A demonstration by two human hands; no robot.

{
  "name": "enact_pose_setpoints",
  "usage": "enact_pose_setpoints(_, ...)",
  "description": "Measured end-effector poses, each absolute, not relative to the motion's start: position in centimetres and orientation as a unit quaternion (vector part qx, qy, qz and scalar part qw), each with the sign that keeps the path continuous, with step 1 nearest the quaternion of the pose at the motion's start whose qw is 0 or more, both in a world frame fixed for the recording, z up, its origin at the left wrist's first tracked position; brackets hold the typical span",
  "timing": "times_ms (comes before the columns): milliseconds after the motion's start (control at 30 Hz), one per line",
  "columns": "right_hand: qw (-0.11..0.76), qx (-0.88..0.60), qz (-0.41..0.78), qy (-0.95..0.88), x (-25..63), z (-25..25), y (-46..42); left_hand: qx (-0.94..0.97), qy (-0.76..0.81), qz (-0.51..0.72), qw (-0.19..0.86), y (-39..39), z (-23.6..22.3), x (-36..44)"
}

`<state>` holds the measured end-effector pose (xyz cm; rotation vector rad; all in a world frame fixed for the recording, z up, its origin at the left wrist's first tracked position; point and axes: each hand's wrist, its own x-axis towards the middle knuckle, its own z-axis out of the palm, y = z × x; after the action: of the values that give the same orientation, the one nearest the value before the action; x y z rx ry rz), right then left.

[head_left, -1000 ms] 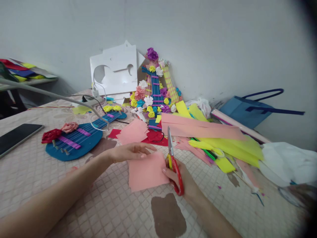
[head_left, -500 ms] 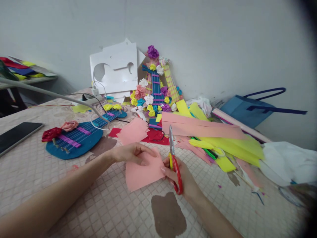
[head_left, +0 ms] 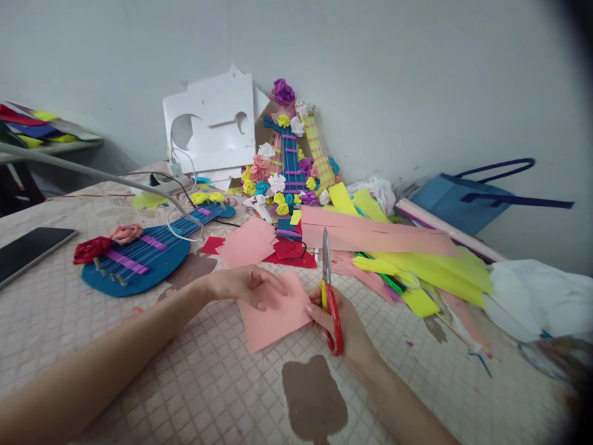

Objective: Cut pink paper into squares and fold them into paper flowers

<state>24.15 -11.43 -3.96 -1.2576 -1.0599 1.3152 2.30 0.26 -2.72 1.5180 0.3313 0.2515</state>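
Observation:
A square pink sheet of paper [head_left: 273, 321] lies before me on the tabletop. My left hand [head_left: 241, 287] rests over its upper left part, fingers apart and touching the sheet. My right hand [head_left: 340, 321] is closed around red-and-yellow scissors [head_left: 334, 321] whose blades point up and away, closed together. Its thumb and fingers also meet the right edge of the sheet. Just beyond lies a stack of pink squares [head_left: 248, 242], with red paper pieces [head_left: 290, 252] beside it.
A blue felt guitar [head_left: 162, 266] with paper flowers lies left, near a phone [head_left: 32, 250]. Flower-covered guitars [head_left: 291, 161] lean on the wall. Pink strips [head_left: 375, 232], yellow paper [head_left: 430, 272], a glue gun [head_left: 259, 207] and a blue bag [head_left: 458, 201] are around.
The pink sheet has turned a little and lies flatter. My left fingers have spread over it. The scissors in my right hand have swung slightly, with their tips further right.

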Motion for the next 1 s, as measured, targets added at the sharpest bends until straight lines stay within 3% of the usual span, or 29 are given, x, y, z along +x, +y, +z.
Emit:
enact_pose_setpoints(233, 0.513, -0.482, 0.567, -0.428, 24.1, -3.6, -11.5, 0.705, 0.203, 0.134, 0.667, 0.4, -2.6, 2.0)
enact_pose_setpoints(633, 0.553, -0.383, 0.618, -0.406, 23.4, -3.5, -12.0, 0.565, 0.286, 0.235, 0.738, 1.0, -1.6, 0.8)
enact_pose_setpoints(1000, 0.372, -0.255, 0.794, -0.407, 22.7, -2.6, -14.0, 0.513, 0.315, 0.301, 0.740, 2.5, -1.3, -1.0)
